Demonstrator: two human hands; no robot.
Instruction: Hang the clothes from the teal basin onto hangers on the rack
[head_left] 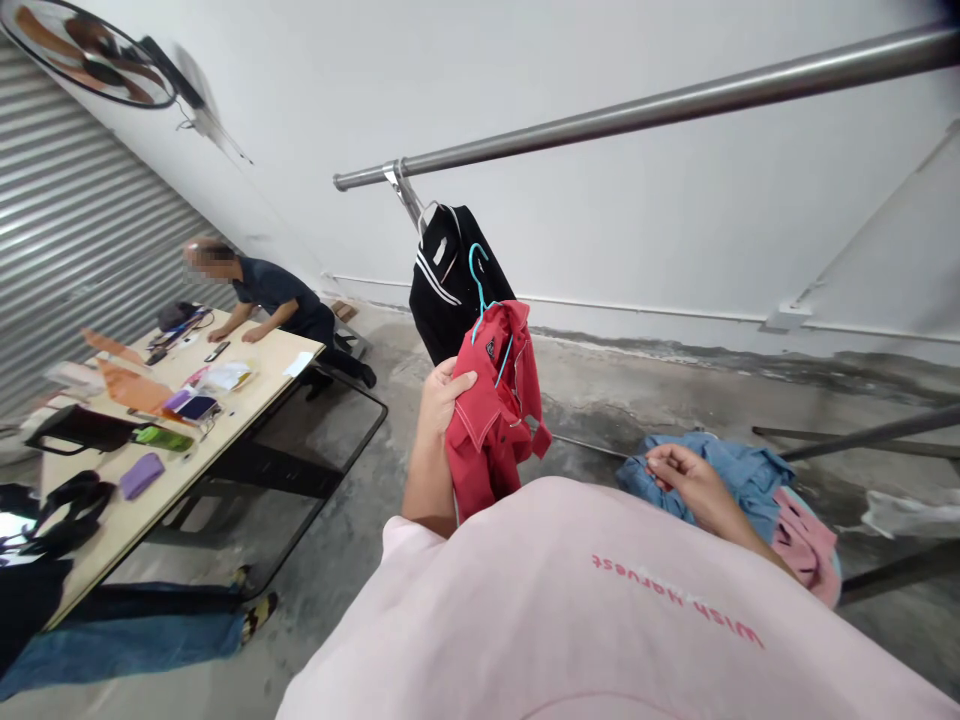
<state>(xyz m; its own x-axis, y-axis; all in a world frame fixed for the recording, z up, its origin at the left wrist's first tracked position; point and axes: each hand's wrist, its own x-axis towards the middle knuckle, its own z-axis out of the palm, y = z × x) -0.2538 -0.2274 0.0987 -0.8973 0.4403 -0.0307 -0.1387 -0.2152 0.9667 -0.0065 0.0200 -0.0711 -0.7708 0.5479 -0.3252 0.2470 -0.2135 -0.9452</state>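
A red shirt [491,420] on a light blue hanger [481,280] is in front of me, its hook off the rail. My left hand [444,395] grips the shirt near its collar, thumb on the fabric. On the right, my right hand [684,475] is over a blue denim garment [739,470], its fingers curled; whether they pinch the cloth is hard to make out. A black garment with white stripes [442,290] hangs from the metal rail [600,120] behind the red shirt. Beside the denim lies a pink patterned item [806,550].
At the left, a long table [247,400] carries bags, a purple case, a green bottle and papers. One person [274,290] leans on its far end; another person's legs [150,630] show at lower left. Dark rack bars [885,430] cross the right side.
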